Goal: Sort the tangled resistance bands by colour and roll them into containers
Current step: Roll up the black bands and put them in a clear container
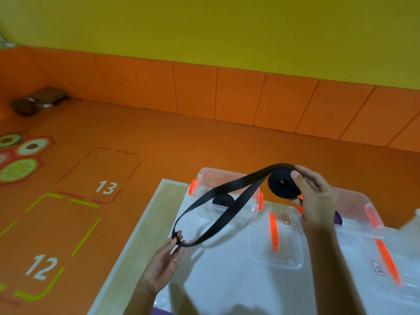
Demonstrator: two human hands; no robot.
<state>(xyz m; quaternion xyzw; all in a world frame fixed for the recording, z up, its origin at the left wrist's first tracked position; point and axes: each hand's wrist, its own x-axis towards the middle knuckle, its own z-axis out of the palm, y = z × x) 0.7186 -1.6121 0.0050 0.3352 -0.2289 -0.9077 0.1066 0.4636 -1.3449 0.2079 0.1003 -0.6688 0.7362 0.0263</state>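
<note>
Over table (pixel 168 196): right hand (pixel 318 201) grips black band roll (pixel 283 184), left hand (pixel 162 262) pinches loop (pixel 227 187); floor (pixel 204 144): 12 (pixel 41 267), 13 (pixel 106 187).

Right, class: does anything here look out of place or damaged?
Nothing stands out. The black band is half rolled in the right hand, its loop pinched by the left hand.

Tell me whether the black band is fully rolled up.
Partly rolled. The right hand grips a coil of the black band, but a long unrolled loop stretches down to the left hand.
</note>
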